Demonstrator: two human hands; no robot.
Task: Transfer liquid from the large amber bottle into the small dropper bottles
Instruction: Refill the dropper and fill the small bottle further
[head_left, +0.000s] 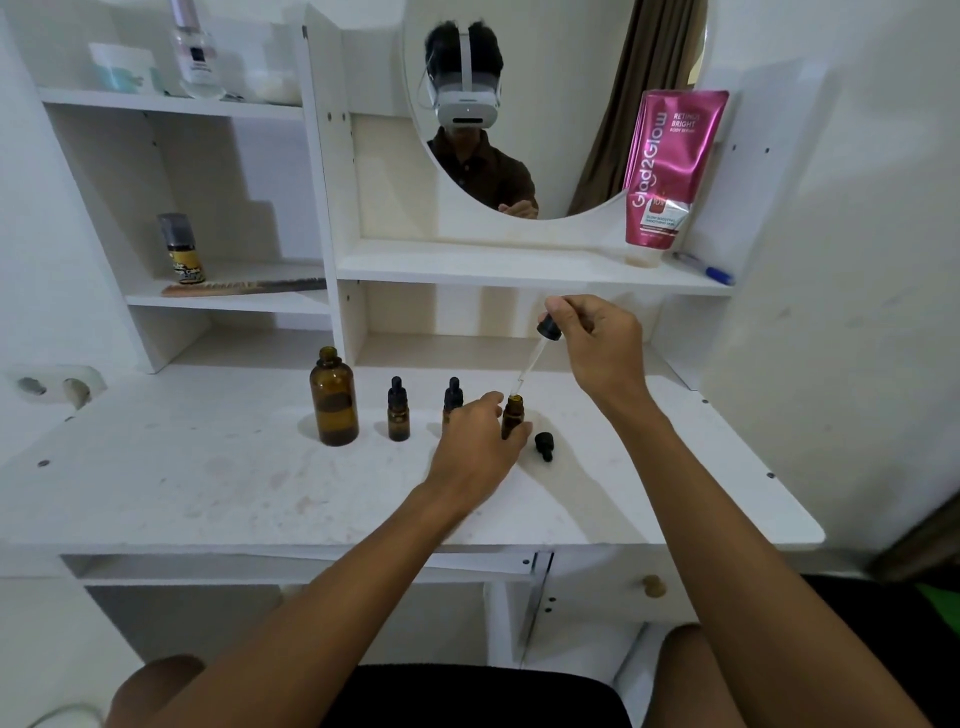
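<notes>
The large amber bottle (333, 399) stands uncapped at the left of the white tabletop (208, 467). To its right stand two small capped dropper bottles (398, 410) (453, 396), the second partly hidden behind my left hand (475, 441). That hand grips a third small bottle (512, 415), which is uncapped and upright. My right hand (597, 348) pinches the bulb of a glass dropper (535, 358), tilted with its tip just above the mouth of the held bottle. A loose black cap (544, 445) lies on the table right of it.
A white shelf unit with an oval mirror (519, 104) rises behind the table. A pink tube (670, 171) and a blue pen (706, 270) rest on the shelf just above my right hand. A comb (244, 287) and small bottle (179, 249) sit on the left shelf.
</notes>
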